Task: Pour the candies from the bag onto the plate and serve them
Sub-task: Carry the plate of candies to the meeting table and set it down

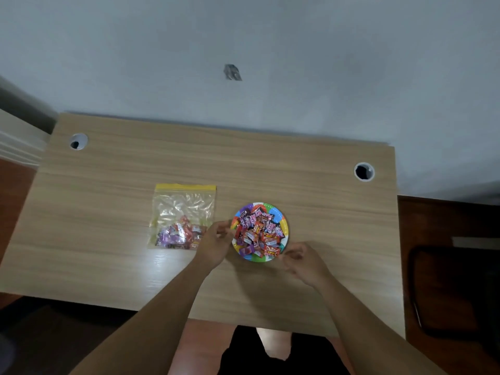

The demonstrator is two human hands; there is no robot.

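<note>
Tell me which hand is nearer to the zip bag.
Left. The left hand is at the plate's left rim, just right of the zip bag. The right hand is at the plate's lower-right edge, on the far side from the bag.

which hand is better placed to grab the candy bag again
Left. The left hand sits between the bag and the plate, right beside the bag; the right hand is on the plate's far side.

Both forearms extended; left hand (216, 243), right hand (304, 259) fingers curled, seemingly empty.
</note>
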